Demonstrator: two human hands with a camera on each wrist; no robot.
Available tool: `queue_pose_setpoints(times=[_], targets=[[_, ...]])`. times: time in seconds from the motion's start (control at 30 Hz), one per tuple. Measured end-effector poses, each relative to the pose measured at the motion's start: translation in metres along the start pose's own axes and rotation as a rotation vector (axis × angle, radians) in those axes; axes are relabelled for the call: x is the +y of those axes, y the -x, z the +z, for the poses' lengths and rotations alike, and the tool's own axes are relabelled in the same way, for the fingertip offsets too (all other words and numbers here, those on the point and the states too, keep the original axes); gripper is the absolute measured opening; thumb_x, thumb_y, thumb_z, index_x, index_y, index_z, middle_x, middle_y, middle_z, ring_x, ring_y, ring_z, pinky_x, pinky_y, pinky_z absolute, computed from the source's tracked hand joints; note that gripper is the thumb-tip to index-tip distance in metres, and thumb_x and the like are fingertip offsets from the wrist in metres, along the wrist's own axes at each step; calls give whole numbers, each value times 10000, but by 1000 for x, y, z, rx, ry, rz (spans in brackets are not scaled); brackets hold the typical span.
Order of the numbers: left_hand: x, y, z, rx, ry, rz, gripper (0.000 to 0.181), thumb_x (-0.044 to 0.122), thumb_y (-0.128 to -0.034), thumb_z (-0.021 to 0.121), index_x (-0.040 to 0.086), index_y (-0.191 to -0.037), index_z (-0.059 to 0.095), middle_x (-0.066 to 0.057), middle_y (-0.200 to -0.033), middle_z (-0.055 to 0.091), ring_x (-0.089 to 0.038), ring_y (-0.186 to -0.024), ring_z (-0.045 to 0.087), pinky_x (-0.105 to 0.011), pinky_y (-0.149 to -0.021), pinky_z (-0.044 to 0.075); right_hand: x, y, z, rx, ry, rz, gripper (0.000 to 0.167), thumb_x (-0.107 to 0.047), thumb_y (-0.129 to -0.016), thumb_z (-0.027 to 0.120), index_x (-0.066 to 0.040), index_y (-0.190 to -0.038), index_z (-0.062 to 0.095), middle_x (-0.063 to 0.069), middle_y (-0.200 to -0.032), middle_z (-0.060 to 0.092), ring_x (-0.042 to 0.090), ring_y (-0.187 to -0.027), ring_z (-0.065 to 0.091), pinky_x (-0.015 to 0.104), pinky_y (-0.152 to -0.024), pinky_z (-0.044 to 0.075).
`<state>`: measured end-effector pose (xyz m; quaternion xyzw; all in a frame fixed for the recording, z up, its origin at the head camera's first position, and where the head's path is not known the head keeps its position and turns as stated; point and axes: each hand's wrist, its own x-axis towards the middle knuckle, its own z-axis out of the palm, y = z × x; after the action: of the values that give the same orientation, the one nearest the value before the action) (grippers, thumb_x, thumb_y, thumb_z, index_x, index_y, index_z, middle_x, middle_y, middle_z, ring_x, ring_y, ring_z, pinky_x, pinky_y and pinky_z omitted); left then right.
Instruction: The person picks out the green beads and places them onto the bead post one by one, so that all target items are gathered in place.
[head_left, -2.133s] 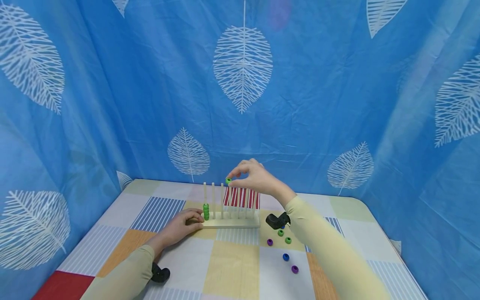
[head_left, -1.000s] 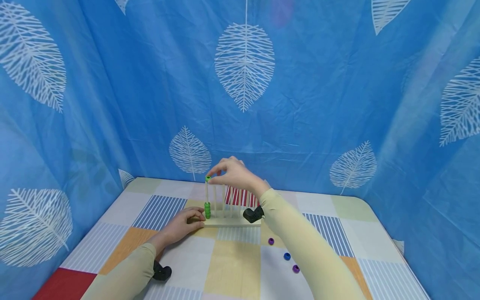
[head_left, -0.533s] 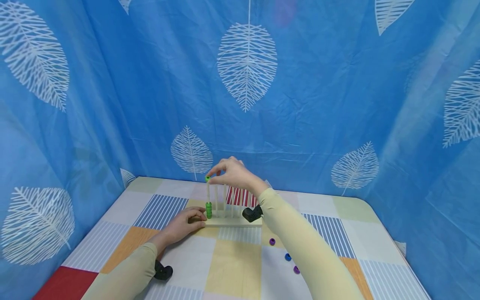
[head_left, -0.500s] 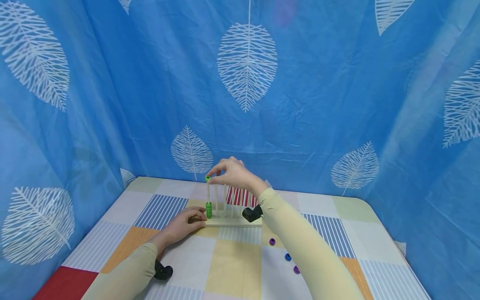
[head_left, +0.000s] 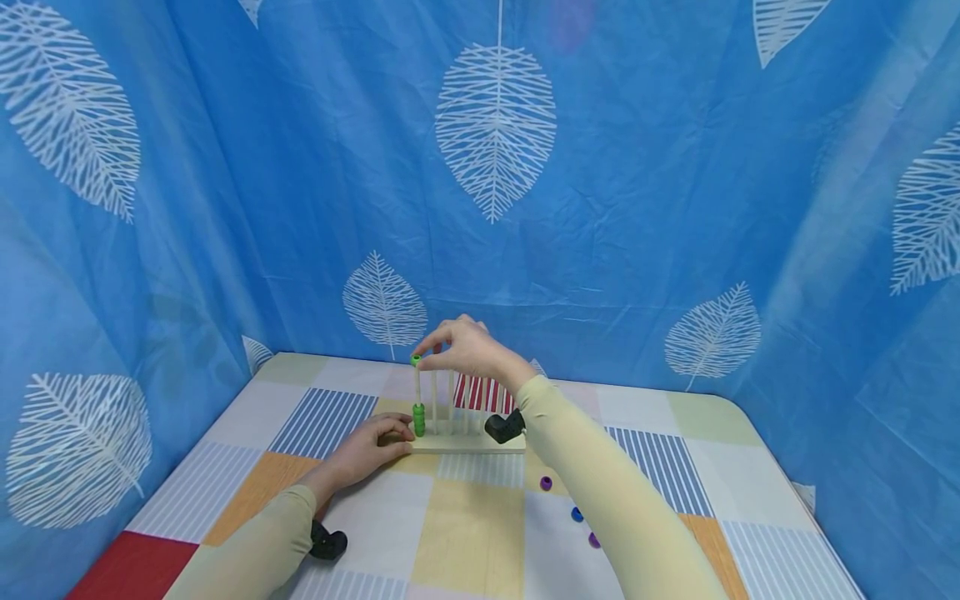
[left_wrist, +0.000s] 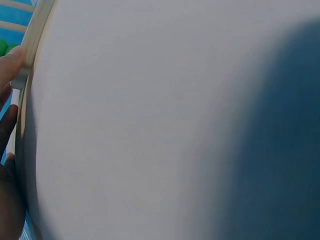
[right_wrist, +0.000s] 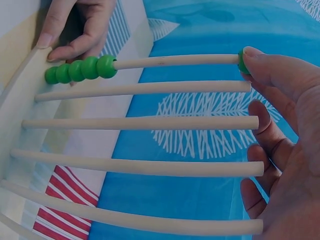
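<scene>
My right hand (head_left: pixel 468 348) pinches a green bead (head_left: pixel 416 360) at the top of the leftmost peg of a pale wooden rack (head_left: pixel 468 444). In the right wrist view that bead (right_wrist: pixel 243 62) sits at the peg's tip, between thumb and finger of the right hand (right_wrist: pixel 300 110). Several green beads (right_wrist: pixel 82 69) are stacked at the foot of the same peg; the other visible pegs carry none. My left hand (head_left: pixel 363 454) grips the left end of the rack's base. The left wrist view shows its thumb (left_wrist: pixel 12 62) on the base edge (left_wrist: pixel 34 40).
A purple bead (head_left: pixel 546 483), a blue bead (head_left: pixel 577 514) and another purple bead (head_left: pixel 595 540) lie on the patchwork cloth (head_left: pixel 468 533), right of the rack and beside my right sleeve (head_left: pixel 615 492). A blue curtain (head_left: pixel 600 208) with white leaves surrounds the table.
My right hand has moved left with the green bead, from over the middle pegs to the leftmost peg's top. The right forearm now covers the green beads on the cloth. My left hand stays put.
</scene>
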<state>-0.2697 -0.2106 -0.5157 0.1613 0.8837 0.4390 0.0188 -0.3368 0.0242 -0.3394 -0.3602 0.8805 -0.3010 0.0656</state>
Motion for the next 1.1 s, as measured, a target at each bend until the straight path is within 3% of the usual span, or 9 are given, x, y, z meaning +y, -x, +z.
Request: queue_pose_setpoints(times=[0.4,0.73,0.93,1.1], targets=[[0,-1,0,1,13,17,43,222,-976,728,237,-1016,735,-78,-1427,573,-370,-1373,462,-612,-1147,328,0,0,2,-1,1,-12,191,-418,-930,762,-360,-1111,783,-113,-1046,619,311,-1167,465,527,-1016,268],[0,-2,0,-2,7,8,66,217,-967,739,256,-1019,733,-74,-1433,573,-357,-1386,456,-600,-1156,324,1,1,1,15,3,-2,178,-437,-935,748,-396,-1106,773,-122,-1042,628,187,-1063,438,524,-1008,267],[1,-2,0,-6,7,-2,65,225,-968,738,262,-1021,734,-70,-1438,568,-354,-1391,451,-598,-1161,319,2,4,-1,5,-19,-14,206,-446,-936,744,-374,-1127,775,-119,-1054,627,222,-1093,436,532,-1005,256],[0,-2,0,6,4,19,52,225,-970,735,241,-1020,735,-81,-1429,577,-369,-1381,460,-600,-1153,329,1,9,-6,30,-42,-21,160,-437,-944,738,-414,-1100,766,-128,-1064,632,167,-1107,425,529,-1022,253]])
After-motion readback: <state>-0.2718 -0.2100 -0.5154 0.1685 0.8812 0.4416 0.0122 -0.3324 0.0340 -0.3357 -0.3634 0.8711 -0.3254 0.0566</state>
